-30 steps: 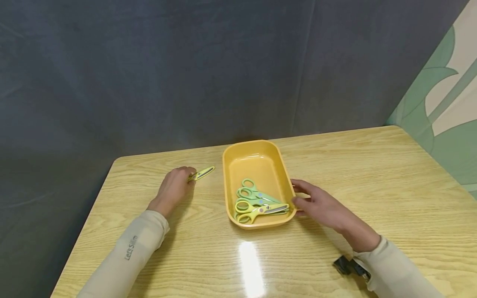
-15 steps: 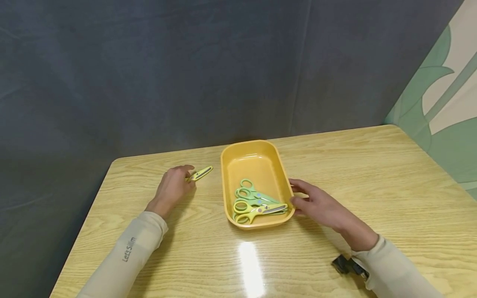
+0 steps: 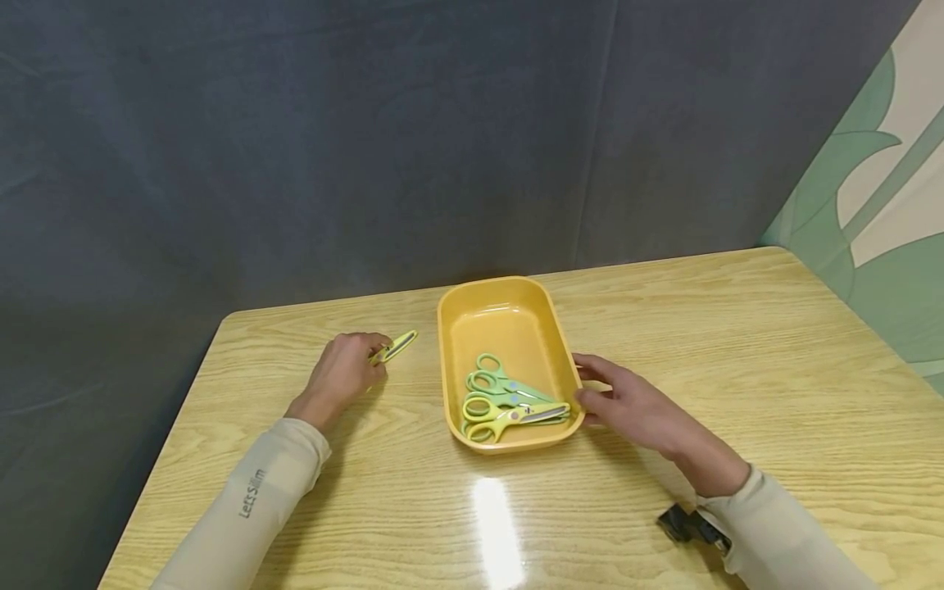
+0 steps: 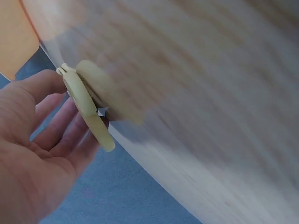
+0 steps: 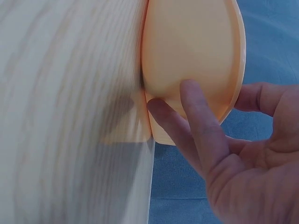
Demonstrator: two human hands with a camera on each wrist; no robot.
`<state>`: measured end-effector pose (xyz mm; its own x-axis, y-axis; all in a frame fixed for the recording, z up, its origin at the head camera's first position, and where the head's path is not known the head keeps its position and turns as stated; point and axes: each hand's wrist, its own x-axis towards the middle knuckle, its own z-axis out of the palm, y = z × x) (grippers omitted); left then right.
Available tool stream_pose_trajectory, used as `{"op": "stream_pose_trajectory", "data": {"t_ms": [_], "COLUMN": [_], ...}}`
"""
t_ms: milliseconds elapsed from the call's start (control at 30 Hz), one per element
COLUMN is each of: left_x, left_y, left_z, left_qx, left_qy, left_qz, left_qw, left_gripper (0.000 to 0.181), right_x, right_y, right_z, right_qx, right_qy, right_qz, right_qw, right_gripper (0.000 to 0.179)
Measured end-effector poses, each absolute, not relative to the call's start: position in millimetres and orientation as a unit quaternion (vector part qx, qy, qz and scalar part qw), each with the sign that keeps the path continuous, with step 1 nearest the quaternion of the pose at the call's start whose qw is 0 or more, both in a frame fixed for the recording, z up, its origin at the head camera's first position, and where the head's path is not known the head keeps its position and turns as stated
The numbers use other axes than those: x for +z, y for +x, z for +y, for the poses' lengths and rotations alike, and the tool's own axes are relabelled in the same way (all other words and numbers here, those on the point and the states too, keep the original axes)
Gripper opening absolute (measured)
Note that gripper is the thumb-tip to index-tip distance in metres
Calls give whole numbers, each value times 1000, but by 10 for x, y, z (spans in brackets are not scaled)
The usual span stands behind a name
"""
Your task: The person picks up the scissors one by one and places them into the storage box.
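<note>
In the head view my left hand (image 3: 342,369), left of the tray, pinches a pair of yellow scissors (image 3: 400,345) with its blades pointing away to the right. The left wrist view shows the yellow scissors (image 4: 84,100) between thumb and fingertips, edge-on, low over the table. My right hand (image 3: 627,410) rests against the right side of the yellow-orange tray (image 3: 490,328). In the right wrist view its extended fingers (image 5: 201,112) touch the tray's outer wall. Inside the tray, near its front, another pair of yellow scissors (image 3: 509,416) lies on green scissors (image 3: 497,381).
The wooden table (image 3: 413,508) carries the tray at its middle. A dark curtain (image 3: 369,147) hangs behind the table's back edge. A small black device (image 3: 689,524) is near the right sleeve. A leaf-patterned wall (image 3: 885,205) stands to the right.
The scissors in my left hand have shifted slightly left and their tip now angles up more steeply in view. My right hand and the tray have hardly moved.
</note>
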<state>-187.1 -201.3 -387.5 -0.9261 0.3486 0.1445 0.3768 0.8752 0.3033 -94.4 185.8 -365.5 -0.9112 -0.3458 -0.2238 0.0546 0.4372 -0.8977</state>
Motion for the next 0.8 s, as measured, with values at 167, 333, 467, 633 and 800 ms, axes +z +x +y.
{"op": "stream_pose_trajectory", "data": {"t_ms": [167,333,467,633,800], "left_x": [-3875,-3881,-3878,-3871,-3869], "left_y": [-1862,-1858,-1862,-1864,-1862], "left_z": [-2011,-1997,-1996,-1985,-1975], "left_qx": [-131,-136,-142,-143,-140], "left_qy": [-204,-207,-203,-202,-201], "left_qz": [-968,-967,-968,-968,-968], "left_qw": [59,57,51,44,49], "left_gripper": [35,36,36,37,37], "right_x": [-3648,-3651,-3658,-3661,-3659], "right_y": [-946,-948,-946,-945,-949], "right_z": [1860,1859,1852,1855,1856], "right_qx": [-525,-523,-524,-531,-537], "right_qy": [-90,-85,-80,-84,-85], "right_qz": [823,825,824,819,815], "right_qw": [196,197,199,201,202], "right_gripper": [60,61,61,61,61]}}
